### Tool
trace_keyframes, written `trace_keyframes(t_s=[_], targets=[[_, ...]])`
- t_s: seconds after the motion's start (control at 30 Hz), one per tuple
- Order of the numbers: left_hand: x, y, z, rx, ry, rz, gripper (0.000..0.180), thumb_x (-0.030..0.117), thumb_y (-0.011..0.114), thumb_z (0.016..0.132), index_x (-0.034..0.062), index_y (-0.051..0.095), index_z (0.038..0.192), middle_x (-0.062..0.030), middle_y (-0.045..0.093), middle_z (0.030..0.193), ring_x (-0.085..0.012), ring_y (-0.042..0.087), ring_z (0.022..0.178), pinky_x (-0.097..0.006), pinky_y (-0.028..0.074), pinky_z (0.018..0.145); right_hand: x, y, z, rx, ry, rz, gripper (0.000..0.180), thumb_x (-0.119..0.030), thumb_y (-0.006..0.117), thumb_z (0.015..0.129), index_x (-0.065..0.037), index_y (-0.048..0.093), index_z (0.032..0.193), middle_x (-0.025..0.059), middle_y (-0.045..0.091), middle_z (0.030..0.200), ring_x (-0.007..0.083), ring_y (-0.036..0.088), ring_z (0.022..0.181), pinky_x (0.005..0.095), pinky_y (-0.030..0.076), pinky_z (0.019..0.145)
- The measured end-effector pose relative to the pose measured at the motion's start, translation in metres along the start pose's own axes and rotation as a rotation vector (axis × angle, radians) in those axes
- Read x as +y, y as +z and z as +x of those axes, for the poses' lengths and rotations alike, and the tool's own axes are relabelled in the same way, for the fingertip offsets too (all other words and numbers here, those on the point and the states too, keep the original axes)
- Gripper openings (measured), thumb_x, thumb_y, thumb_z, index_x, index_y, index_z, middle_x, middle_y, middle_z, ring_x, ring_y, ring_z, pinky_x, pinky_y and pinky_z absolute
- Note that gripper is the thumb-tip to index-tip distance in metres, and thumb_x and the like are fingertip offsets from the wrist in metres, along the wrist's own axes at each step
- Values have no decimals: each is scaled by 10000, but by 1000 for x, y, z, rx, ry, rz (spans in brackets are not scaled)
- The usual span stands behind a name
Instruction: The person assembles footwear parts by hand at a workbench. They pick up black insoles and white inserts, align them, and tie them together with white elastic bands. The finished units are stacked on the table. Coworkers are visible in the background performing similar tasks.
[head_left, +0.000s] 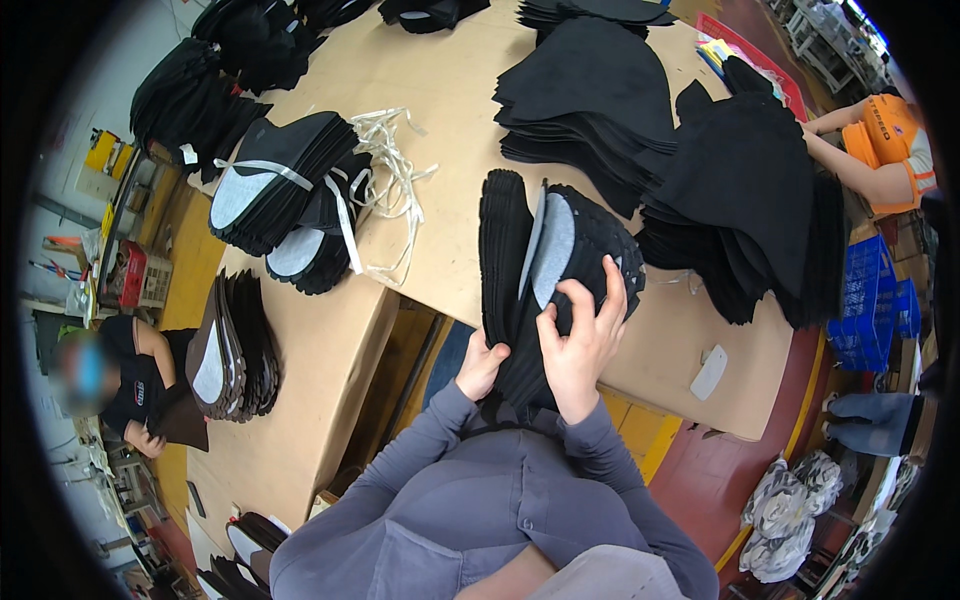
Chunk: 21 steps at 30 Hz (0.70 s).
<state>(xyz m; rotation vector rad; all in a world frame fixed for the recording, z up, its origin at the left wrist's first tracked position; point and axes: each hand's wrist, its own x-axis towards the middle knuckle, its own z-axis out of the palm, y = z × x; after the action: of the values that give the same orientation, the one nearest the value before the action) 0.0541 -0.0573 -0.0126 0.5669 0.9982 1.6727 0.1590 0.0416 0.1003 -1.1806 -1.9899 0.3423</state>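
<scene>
A thick stack of black fabric pieces (pixel 507 225) stands on edge at the table's near side, in front of my body. Pieces with light grey rounded patches (pixel 554 262) show where the stack parts in the middle. My left hand (pixel 483 370) is closed around its lower left edge, the thumb lying on the black fabric. Against the right part rests my right hand (pixel 585 340), its fingers spread and its thumb near the grey patch. The underside of the stack and some of my fingertips are hidden.
Large black fabric stacks (pixel 585 95) (pixel 735 185) lie beyond and to the right. Tied bundles (pixel 275 190) and loose white ties (pixel 395 170) are at the left, with a brown stack (pixel 235 345) nearer. A white tag (pixel 709 372) lies right. Co-workers sit left and stand right, beside blue crates (pixel 862 305).
</scene>
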Motion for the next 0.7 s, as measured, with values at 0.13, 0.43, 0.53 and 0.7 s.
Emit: trace_keyframes(t_s=[0.13,0.43,0.53,0.7], targets=[[4,3,1,-1,-29,78,658,340,775,840,-32,500,1308,-70,620,1202,-141,571,1090,-298,459,953,-4,-3,3,-15,-42,-16,128,-163,746,734,-144,701,852,156,416,1442,395,405,1309,491,371,1015],[12,9,4,15,-67,105,624,231,809,812,-12,507,1302,-25,617,1151,-110,565,1051,-271,460,927,-10,-5,7,-25,-4,17,267,-259,840,669,-133,672,835,149,417,1437,386,399,1315,487,374,1009],[9,9,4,-14,-35,64,703,271,824,792,-16,477,1332,-33,601,1195,-118,554,1087,-274,450,949,-5,-3,7,-3,-1,38,309,-198,792,679,-143,637,941,140,427,1432,384,403,1319,499,369,1007],[2,4,6,-93,60,46,887,406,791,793,-43,370,1433,-90,538,1333,-165,506,1218,-300,401,1035,-4,-6,5,-82,-91,-155,193,-87,682,714,-141,684,899,135,439,1443,395,390,1321,499,373,998]])
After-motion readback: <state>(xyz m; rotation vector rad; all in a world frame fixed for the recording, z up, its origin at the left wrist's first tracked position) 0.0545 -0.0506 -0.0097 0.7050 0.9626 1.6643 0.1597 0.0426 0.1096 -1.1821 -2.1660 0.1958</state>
